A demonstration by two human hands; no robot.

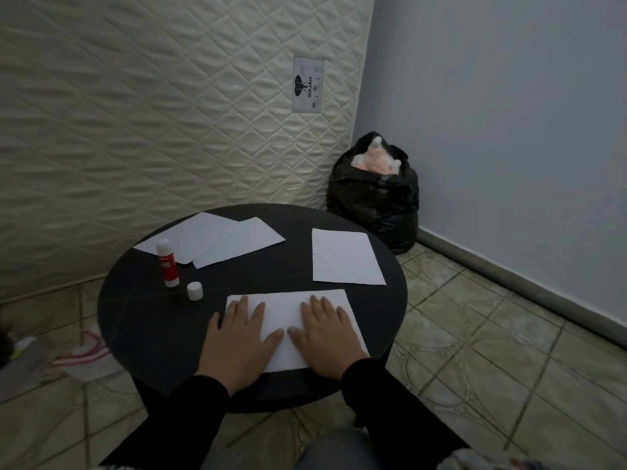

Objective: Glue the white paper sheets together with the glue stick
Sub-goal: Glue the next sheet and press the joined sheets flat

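A quilted mattress [152, 113] stood upright against the far wall, with a black rubbish bag [373, 198] at its right. A round dark bench [135, 317] carried two overlapping sheets [217, 239] at far left and a single sheet [344, 257] at far right. On the near sheet [288, 310], the left hand [241, 337] and right hand [327, 337] lay flat, fingers extended, grasping nothing. The uncapped glue stick [167, 262] stood upright at left, its cap [194, 290] just beside.

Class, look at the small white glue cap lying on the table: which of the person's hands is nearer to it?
Left. The left hand lies flat on the sheet just below and right of the cap; the right hand presses the same sheet farther right.
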